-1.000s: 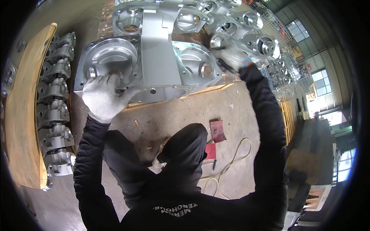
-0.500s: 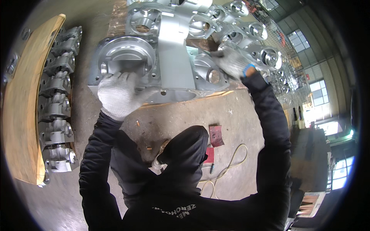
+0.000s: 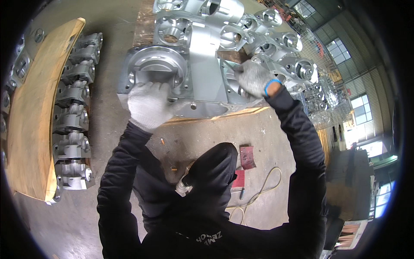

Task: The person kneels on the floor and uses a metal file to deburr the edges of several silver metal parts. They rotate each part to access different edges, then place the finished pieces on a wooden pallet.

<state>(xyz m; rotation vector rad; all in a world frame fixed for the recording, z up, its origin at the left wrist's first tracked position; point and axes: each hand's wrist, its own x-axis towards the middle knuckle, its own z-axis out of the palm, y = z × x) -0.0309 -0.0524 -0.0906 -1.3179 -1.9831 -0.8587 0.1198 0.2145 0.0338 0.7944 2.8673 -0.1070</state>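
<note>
Two gloved hands grip one large grey metal casting (image 3: pixel 202 82); left hand (image 3: pixel 148 105) has its fingers clamped on the round flange at the near left side; right hand (image 3: pixel 254 77) has fingers closed on its right edge; smaller castings (image 3: pixel 71 116) lie far left of the fingers.

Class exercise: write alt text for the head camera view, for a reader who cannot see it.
A person's gloved left hand and right hand grip a large grey metal casting on a wooden pallet. More castings line a board on the left.
</note>
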